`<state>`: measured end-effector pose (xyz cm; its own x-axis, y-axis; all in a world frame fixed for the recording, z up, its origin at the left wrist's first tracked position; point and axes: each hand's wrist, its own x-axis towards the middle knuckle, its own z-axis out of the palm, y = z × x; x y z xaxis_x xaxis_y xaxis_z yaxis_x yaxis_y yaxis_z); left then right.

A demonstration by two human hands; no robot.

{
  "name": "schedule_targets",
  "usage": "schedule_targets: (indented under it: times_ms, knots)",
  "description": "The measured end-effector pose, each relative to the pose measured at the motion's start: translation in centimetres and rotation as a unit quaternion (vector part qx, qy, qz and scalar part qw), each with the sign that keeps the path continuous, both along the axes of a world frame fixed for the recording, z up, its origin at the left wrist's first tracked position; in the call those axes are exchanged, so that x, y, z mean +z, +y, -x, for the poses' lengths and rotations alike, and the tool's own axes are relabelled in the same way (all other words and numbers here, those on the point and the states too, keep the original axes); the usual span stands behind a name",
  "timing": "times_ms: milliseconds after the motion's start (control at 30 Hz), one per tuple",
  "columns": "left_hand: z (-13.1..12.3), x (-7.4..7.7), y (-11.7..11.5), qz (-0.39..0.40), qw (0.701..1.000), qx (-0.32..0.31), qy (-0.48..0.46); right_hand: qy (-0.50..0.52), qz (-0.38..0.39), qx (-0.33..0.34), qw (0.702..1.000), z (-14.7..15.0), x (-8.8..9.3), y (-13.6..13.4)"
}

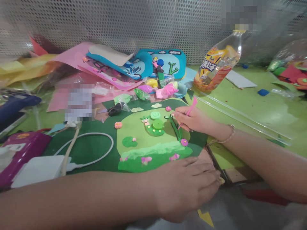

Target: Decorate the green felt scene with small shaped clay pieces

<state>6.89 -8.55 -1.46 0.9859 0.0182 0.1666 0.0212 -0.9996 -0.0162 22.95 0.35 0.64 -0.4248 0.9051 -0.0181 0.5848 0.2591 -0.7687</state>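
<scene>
A clay picture (pixel 137 150) on green card lies before me, with a clay snail (pixel 154 130) near its middle. My right hand (pixel 188 118) is closed around a pink modelling tool (pixel 192 107), its fingertips at the top of a dark green clay stem (pixel 176 129). Whether those fingertips also pinch a bit of clay is too small to tell. Across the picture's near right edge lies my left hand (pixel 189 187), palm down with the fingers stretched out. A purple clay flower (pixel 184 142) sits at the foot of the stem.
Bagged coloured clay (pixel 166 90) lies behind the picture, near blue painted cards (pixel 172 62). A drink bottle (pixel 217 64) leans at the back right, beyond clear rods (pixel 244 116). On the left are a white charger (pixel 39 171), its cable (pixel 112 143) and a purple box (pixel 28 143).
</scene>
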Motion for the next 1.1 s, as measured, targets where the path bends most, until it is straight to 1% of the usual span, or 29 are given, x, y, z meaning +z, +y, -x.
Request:
schedule_targets:
  times_ms: [167, 433, 633, 800, 900, 1000, 1100]
  knots:
    - [0.0, 0.0, 0.0, -0.001, 1.000, 0.000, 0.001, 0.005, 0.004, -0.014, 1.000, 0.1, 0.0, 0.1]
    - [0.0, -0.1, -0.1, -0.005, 1.000, 0.001, 0.005, -0.010, 0.021, 0.015, 1.000, 0.0, -0.1, 0.1]
    - [0.0, -0.3, 0.0, 0.003, 1.000, 0.002, -0.019, 0.009, 0.001, -0.022, 1.000, 0.0, 0.1, 0.0]
    - [-0.1, 0.1, 0.0, -0.001, 1.000, -0.002, -0.001, -0.001, 0.028, 0.008, 1.000, 0.0, 0.2, -0.1]
    - [0.0, 0.2, 0.0, 0.005, 1.000, -0.006, -0.003, 0.022, 0.046, 0.008, 0.999, 0.0, 0.1, -0.1]
    - [0.0, -0.1, 0.0, 0.010, 1.000, -0.013, -0.017, 0.072, 0.019, -0.019, 0.997, -0.2, 0.2, 0.2]
    - [0.0, -0.3, 0.0, 0.004, 0.999, -0.019, -0.030, 0.160, -0.068, -0.068, 0.982, -1.1, 0.5, 1.1]
